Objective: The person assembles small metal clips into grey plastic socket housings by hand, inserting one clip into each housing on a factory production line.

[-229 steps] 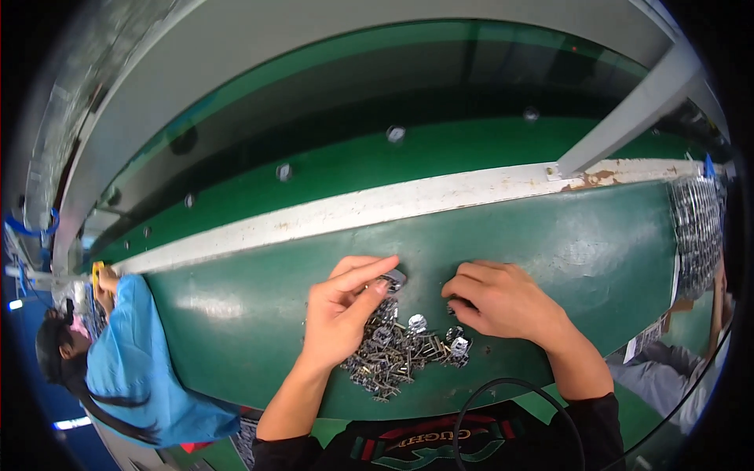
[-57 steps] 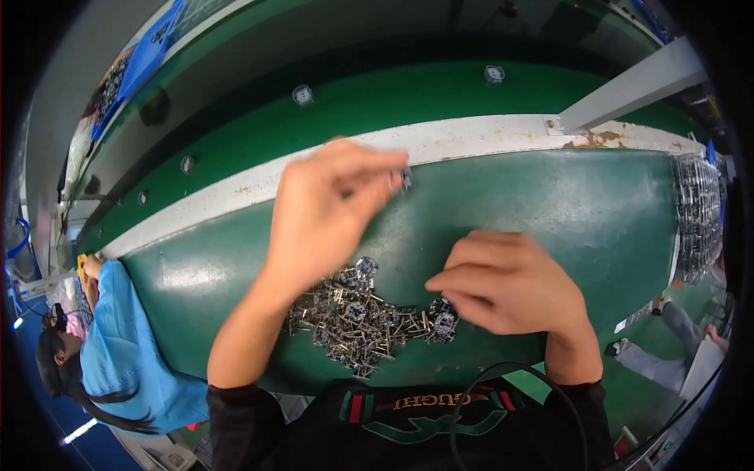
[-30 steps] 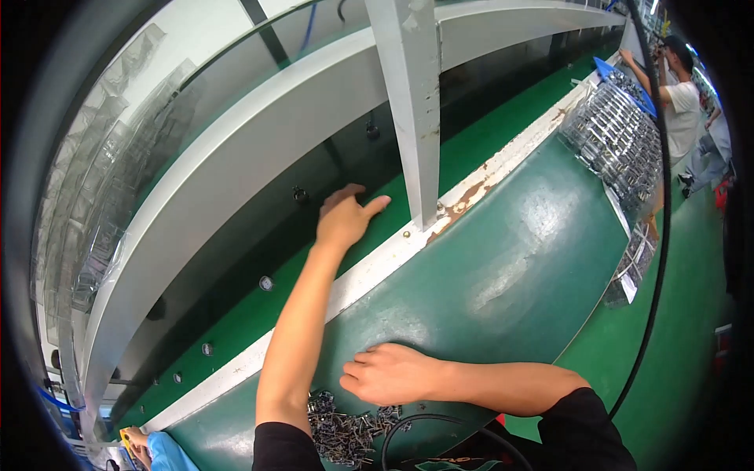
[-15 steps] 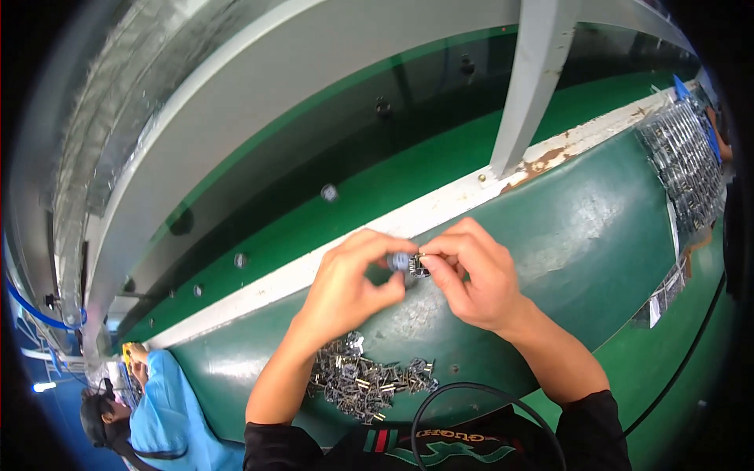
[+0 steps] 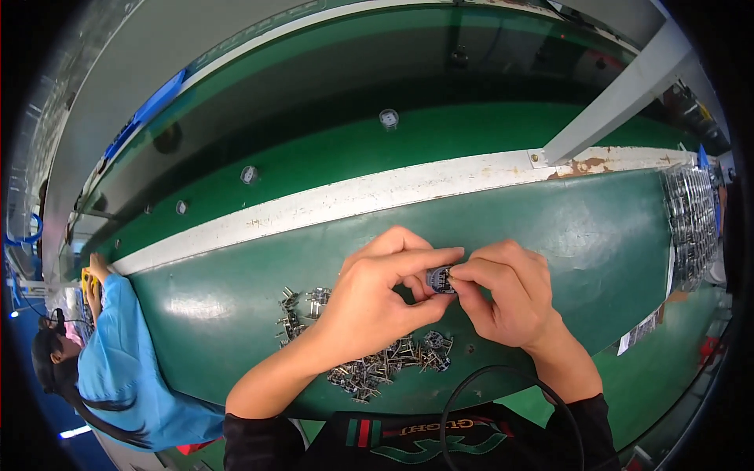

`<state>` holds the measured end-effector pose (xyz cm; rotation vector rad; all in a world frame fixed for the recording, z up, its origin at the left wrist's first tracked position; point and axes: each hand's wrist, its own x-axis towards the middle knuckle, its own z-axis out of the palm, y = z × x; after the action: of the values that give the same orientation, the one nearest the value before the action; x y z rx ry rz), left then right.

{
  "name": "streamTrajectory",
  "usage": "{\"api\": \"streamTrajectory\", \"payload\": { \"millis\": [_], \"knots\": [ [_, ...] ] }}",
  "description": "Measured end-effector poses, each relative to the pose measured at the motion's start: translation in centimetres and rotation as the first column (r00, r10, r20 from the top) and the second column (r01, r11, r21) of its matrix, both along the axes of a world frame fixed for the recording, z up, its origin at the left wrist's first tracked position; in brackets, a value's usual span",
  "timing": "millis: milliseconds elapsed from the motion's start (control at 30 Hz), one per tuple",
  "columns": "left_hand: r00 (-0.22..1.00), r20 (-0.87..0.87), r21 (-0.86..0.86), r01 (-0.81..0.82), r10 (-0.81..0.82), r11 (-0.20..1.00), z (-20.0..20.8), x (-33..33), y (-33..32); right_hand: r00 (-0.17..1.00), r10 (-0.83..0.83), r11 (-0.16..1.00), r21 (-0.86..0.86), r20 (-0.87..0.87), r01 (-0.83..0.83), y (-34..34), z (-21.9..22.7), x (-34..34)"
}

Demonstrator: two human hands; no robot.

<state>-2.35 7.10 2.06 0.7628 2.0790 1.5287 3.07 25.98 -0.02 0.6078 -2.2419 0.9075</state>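
Since the frame of about one second earlier, the left hand [image 5: 381, 292] has been brought back from over the green belt [image 5: 314, 161] to a position above the table [image 5: 589, 235]. It is now brought together with the right hand [image 5: 510, 294].

One round grey part [image 5: 437, 278] is held between the two hands, at the fingertips. Its left side is gripped by the fingers of the left hand; at its right side, the bent thumb and forefinger of the right hand are pressed. Dark detail is noted on the face of the part, but it is too small to be identified. The part is held raised, clear of the table.

A loose pile of pinned metal parts [image 5: 385, 365] is located below the hands, nearer the body, and is partly covered by the left forearm. Beyond the hands, the table is bordered by a chipped white rail [image 5: 314, 212]. Past the rail, a round part [image 5: 389, 118] is noted on the belt. Stacked clear trays [image 5: 691, 228] are located at the far right.
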Motion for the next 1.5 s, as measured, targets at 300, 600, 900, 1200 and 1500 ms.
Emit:
{"api": "streamTrajectory", "payload": {
  "millis": [300,600,900,1200,1500],
  "knots": [
    [0.993,0.117,0.09,-0.008,-0.002,0.996,-0.2,0.5,0.0,1.0,0.001,1.0,0.027,-0.03,0.0,-0.5,-0.5,0.2],
    [0.973,0.22,0.129,-0.1,0.07,0.987,-1.7,-2.7,-1.7,0.946,-0.005,0.968,-0.237,0.324,0.086,-1.8,-0.1,-0.1],
    [0.858,-0.397,-0.163,-0.415,0.326,0.895,-4.1,-18.3,2.1,0.929,0.235,0.953,0.119,0.286,-0.278,-5.7,-3.0,-0.8],
    [0.747,-0.51,-0.267,-0.609,0.427,0.747,-9.1,-32.0,4.9,0.919,0.281,0.928,0.165,0.275,-0.333,-5.8,-4.6,-0.8],
    [0.66,-0.728,-0.229,0.021,-0.186,0.973,-5.4,-21.6,10.2,0.917,0.329,0.943,-0.124,0.226,-0.308,-4.2,-3.9,-0.8]
  ]
}}
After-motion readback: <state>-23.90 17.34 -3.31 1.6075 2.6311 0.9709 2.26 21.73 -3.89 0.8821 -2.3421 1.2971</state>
